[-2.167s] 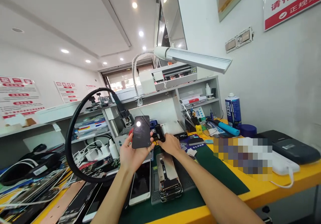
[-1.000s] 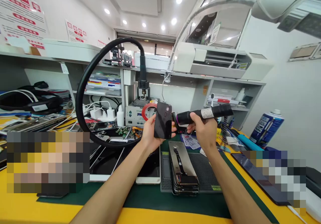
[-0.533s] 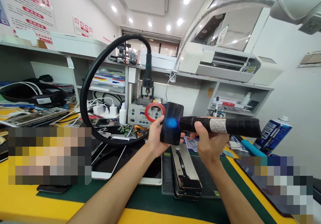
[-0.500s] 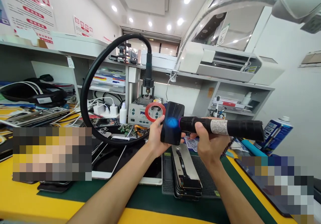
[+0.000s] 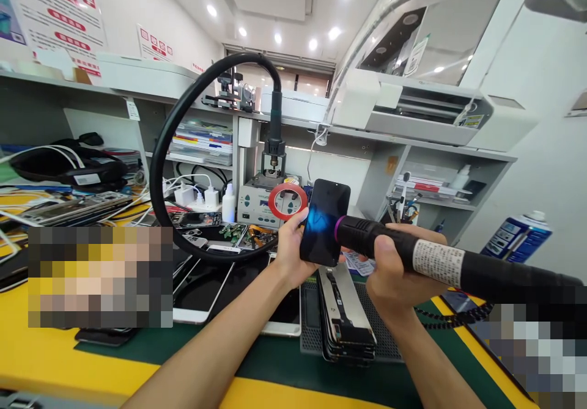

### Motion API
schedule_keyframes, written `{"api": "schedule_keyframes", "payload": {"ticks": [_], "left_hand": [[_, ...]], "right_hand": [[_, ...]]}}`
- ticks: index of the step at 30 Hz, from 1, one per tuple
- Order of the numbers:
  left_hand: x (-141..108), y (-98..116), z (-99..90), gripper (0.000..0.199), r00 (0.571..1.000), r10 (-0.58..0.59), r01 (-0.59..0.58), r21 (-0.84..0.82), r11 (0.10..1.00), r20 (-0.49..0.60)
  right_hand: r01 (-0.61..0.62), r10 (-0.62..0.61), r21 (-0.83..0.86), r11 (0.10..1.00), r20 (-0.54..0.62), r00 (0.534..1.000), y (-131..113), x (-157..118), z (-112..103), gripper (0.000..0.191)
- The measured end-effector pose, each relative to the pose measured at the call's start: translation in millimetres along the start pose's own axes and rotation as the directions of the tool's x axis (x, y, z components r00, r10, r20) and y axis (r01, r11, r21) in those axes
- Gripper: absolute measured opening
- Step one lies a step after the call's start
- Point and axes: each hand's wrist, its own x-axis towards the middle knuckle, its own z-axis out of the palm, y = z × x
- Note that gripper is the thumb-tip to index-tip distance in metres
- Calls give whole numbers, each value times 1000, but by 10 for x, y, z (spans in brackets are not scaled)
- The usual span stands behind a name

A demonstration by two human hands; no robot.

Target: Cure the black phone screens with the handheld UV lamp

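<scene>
My left hand (image 5: 293, 251) is closed around the left and lower edges of a black phone screen (image 5: 331, 204), tilted upright and facing me. My right hand (image 5: 393, 274) grips a black flashlight (image 5: 415, 250) with a white label and a purple ring at its head. The flashlight's head is close to the screen's right side, and a blue glow shows on the glass. Below both hands lies a stack of phone screens (image 5: 351, 323), with a silver back and a black flex cable on top. The stack rests on a grey perforated mat (image 5: 312, 323).
A red tape roll (image 5: 275, 201) stands beyond my left hand, before a grey machine (image 5: 252, 204). A thick black hose (image 5: 158, 170) arches at the left. White-edged tablets (image 5: 190, 317) lie on the green mat (image 5: 257, 360). A blue can (image 5: 518, 238) is at right. Two areas are blurred.
The flashlight has swung so its rear end points lower right and nearer me. The screen has turned slightly and the blue glow on it is fainter. The whole view has shifted a little.
</scene>
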Motion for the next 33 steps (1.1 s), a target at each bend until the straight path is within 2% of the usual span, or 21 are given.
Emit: {"api": "schedule_keyframes", "payload": {"ticks": [10,21,28,33], "left_hand": [[-23,-27,-7,58,997,3,-9,91,996,71],[-52,-40,17,64,988,6,-23,109,994,156],[-38,-27,-16,62,986,13,-30,102,994,164],[-24,-10,-44,55,987,24,-36,76,996,160]], "right_hand": [[17,-18,-46,999,-13,1000,18,24,-1,19],[58,-60,-52,997,-44,997,25,53,28,19],[141,-143,-61,988,-28,989,84,37,0,28],[246,-246,-48,968,4,969,38,47,-46,32]]}}
